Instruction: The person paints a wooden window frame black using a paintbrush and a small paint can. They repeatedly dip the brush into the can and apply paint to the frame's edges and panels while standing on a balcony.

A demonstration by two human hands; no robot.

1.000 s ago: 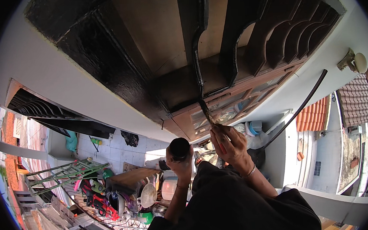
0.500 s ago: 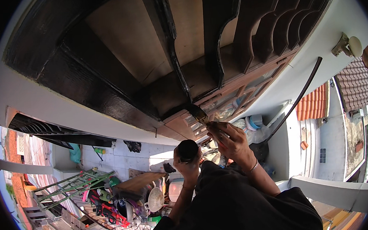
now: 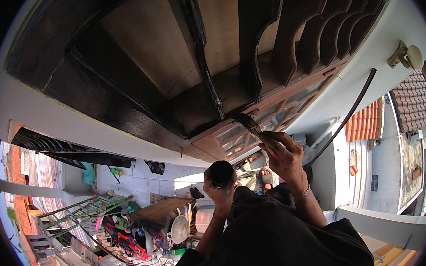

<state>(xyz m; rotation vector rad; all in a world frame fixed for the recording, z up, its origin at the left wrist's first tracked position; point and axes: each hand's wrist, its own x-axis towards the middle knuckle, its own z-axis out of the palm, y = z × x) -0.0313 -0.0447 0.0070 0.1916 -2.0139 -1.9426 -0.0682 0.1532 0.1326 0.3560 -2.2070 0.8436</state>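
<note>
My right hand (image 3: 283, 153) is raised and grips the handle of a paintbrush (image 3: 246, 122). Its dark bristles touch the underside of a wooden eave (image 3: 205, 98) that is partly coated in glossy black paint. My left hand (image 3: 221, 191) is closed around a small round black container (image 3: 221, 173), held lower and to the left of the brush. A bracelet circles my right wrist. Both forearms rise from a dark garment at the bottom of the view.
Carved wooden brackets (image 3: 315, 35) line the eave at upper right. A black hose (image 3: 344, 117) curves along the white wall. Far below lie a tiled yard, a green ladder frame (image 3: 81, 213), a white bowl-like object (image 3: 179, 229) and assorted clutter. Red tiled roofs (image 3: 367, 121) stand to the right.
The view has tilted and the eave has shifted across it. My right hand has moved the brush slightly right along the wood; my left hand still holds the container.
</note>
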